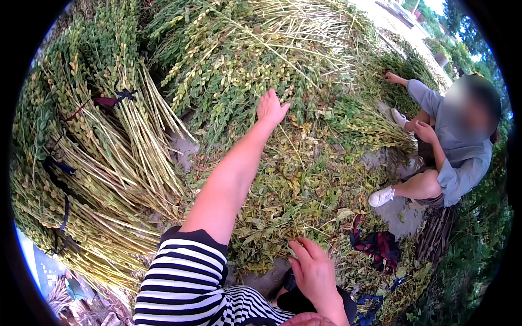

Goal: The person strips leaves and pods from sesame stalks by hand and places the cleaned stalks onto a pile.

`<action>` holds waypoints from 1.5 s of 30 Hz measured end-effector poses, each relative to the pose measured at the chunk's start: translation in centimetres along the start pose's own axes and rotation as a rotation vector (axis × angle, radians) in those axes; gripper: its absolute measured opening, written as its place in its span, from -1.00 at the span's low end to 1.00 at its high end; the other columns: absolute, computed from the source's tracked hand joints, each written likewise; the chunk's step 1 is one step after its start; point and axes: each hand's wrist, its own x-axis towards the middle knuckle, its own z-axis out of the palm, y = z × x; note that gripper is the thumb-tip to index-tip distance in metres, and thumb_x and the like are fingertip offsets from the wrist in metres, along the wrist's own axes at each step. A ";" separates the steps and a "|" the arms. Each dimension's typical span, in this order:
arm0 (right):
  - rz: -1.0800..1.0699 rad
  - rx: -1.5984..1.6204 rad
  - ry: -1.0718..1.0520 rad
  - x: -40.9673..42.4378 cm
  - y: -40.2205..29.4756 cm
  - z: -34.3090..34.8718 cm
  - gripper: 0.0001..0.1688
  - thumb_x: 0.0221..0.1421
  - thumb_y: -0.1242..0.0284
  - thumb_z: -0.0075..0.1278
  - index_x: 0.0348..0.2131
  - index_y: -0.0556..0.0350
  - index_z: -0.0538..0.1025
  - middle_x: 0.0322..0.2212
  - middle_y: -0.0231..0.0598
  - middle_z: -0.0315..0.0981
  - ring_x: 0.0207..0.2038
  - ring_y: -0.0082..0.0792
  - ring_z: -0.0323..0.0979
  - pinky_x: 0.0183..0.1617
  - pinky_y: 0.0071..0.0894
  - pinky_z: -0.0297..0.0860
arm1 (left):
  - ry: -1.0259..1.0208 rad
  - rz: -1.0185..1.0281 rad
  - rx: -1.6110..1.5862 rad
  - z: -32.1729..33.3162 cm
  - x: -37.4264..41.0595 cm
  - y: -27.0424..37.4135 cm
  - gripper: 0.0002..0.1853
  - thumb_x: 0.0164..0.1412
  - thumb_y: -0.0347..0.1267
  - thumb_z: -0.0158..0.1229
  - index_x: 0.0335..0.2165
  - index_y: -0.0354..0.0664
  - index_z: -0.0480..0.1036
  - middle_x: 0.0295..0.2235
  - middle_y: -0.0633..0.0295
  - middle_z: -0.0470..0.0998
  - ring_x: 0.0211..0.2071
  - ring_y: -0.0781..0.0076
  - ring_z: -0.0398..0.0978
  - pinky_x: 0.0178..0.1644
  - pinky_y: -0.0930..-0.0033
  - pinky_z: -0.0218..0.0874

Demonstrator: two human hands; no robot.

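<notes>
My left hand (pixel 272 108) reaches forward over the near side of a heap of cut, leafy stalks (pixel 228 77) that bear green and yellow pods. Its thumb stands apart from the fingers and no stalk shows in its grasp; whether the fingertips touch the heap cannot be told. Low in front of my body, my right hand (pixel 314 267) is loosely curled, a gap between thumb and fingers, with nothing visible in it. Between the two hands spreads a litter of loose green and yellowed leaves (pixel 285 195).
Bundles of podded stalks (pixel 134 118), tied with dark cloth strips (pixel 124 94), lie along the left. At right sits a person (pixel 456 122) in a grey shirt, with a small pile of stalks (pixel 375 126) alongside. A red-and-black checked cloth (pixel 379 248) and blue strips (pixel 369 307) lie at lower right.
</notes>
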 end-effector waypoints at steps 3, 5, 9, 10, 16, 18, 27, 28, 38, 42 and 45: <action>0.022 -0.053 0.000 1.7 0.9 -0.1 -0.57 -0.15 0.53 0.09 -0.17 0.13 0.44 -0.19 -0.09 0.38 -0.20 -0.06 0.39 -0.18 -0.26 0.36 | 0.147 0.066 0.064 4.7 2.3 2.8 -0.12 -0.15 0.04 0.25 -0.03 -0.36 0.12 -0.04 -0.06 0.25 0.03 0.08 0.19 0.14 0.19 0.00; 0.062 -0.068 -0.023 2.7 1.8 -0.1 -0.55 -0.16 0.54 0.10 -0.16 0.13 0.43 -0.20 -0.07 0.37 -0.22 -0.07 0.40 -0.19 -0.27 0.36 | 0.052 0.042 0.090 7.2 3.2 4.1 0.12 -0.20 0.09 0.27 0.13 -0.35 -0.10 0.16 -0.11 -0.01 0.21 0.06 -0.09 0.24 0.12 -0.22; 0.152 -0.094 -0.063 3.9 3.2 -0.1 -0.55 -0.17 0.53 0.10 -0.17 0.12 0.43 -0.21 -0.09 0.38 -0.25 -0.10 0.40 -0.20 -0.27 0.37 | 0.003 0.010 0.293 9.5 5.2 2.9 0.22 -0.20 0.05 0.30 0.19 -0.33 -0.25 0.21 -0.12 -0.16 0.26 0.07 -0.27 0.26 -0.03 -0.39; 0.166 -0.101 -0.069 4.1 3.5 -0.1 -0.55 -0.17 0.53 0.10 -0.17 0.11 0.43 -0.21 -0.10 0.38 -0.26 -0.10 0.41 -0.21 -0.27 0.37 | 0.020 -0.037 0.315 9.8 5.8 1.7 0.22 -0.21 0.01 0.32 0.19 -0.34 -0.26 0.21 -0.13 -0.17 0.26 0.04 -0.27 0.26 -0.07 -0.42; 0.216 -0.064 -0.061 4.3 4.8 -0.1 -0.56 -0.04 0.49 0.01 -0.08 0.10 0.40 -0.09 0.07 0.29 -0.13 0.03 0.33 -0.07 -0.14 0.31 | 0.030 -0.321 0.387 7.8 8.5 -3.0 0.22 -0.23 -0.06 0.34 0.18 -0.38 -0.27 0.13 -0.16 0.02 0.17 0.02 -0.02 0.19 -0.05 -0.21; 0.209 -0.106 -0.081 4.1 5.3 0.1 -0.55 -0.04 0.48 0.01 -0.08 0.10 0.40 -0.10 0.05 0.31 -0.14 0.02 0.34 -0.08 -0.14 0.31 | -0.123 -0.370 0.351 7.5 9.7 -3.3 0.22 -0.24 -0.08 0.34 0.17 -0.40 -0.27 0.04 -0.11 0.20 0.08 0.09 0.18 0.12 0.07 -0.04; 0.200 -0.100 -0.185 2.3 5.0 0.1 -0.54 -0.03 0.43 0.01 -0.06 0.08 0.39 -0.11 0.05 0.33 -0.15 0.03 0.35 -0.10 -0.13 0.32 | -0.348 -0.201 0.326 3.8 11.8 -3.8 -0.21 -0.13 -0.21 0.14 0.02 -0.46 0.09 -0.22 -0.03 0.50 -0.20 0.18 0.50 -0.09 0.29 0.27; 0.192 -0.091 -0.187 2.0 4.8 0.2 -0.53 -0.03 0.43 0.01 -0.06 0.08 0.39 -0.11 0.06 0.32 -0.15 0.03 0.35 -0.10 -0.13 0.32 | -0.353 -0.174 0.344 2.0 11.8 -3.1 -0.24 -0.14 -0.19 0.14 0.00 -0.43 0.13 -0.22 -0.03 0.50 -0.19 0.17 0.49 -0.08 0.28 0.27; -0.034 -0.131 -0.214 -1.6 0.8 0.9 -0.52 -0.16 0.47 0.10 -0.14 0.08 0.41 -0.29 -0.17 0.39 -0.27 -0.15 0.40 -0.20 -0.30 0.35 | -0.402 -0.034 0.425 -12.1 0.5 -6.9 -0.27 -0.20 -0.08 0.19 -0.11 -0.37 0.25 -0.23 -0.04 0.50 -0.18 0.04 0.46 -0.10 0.16 0.27; -0.142 -0.162 -0.235 -3.8 -1.8 1.2 -0.55 -0.11 0.45 0.07 -0.14 0.08 0.39 -0.31 -0.16 0.40 -0.26 -0.13 0.39 -0.19 -0.27 0.34 | -0.401 -0.114 0.414 -17.4 -10.7 -12.4 -0.29 -0.19 -0.11 0.18 -0.12 -0.37 0.21 -0.35 -0.03 0.52 -0.30 0.03 0.49 -0.20 0.17 0.31; -0.191 -0.224 -0.196 -4.0 -3.1 2.3 -0.59 -0.09 0.44 0.06 -0.16 0.08 0.42 -0.36 -0.15 0.41 -0.29 -0.13 0.41 -0.21 -0.26 0.35 | -0.453 -0.088 0.550 -20.0 -18.3 -17.0 -0.31 -0.16 -0.14 0.16 -0.12 -0.36 0.16 -0.43 -0.01 0.52 -0.40 0.02 0.50 -0.27 0.15 0.32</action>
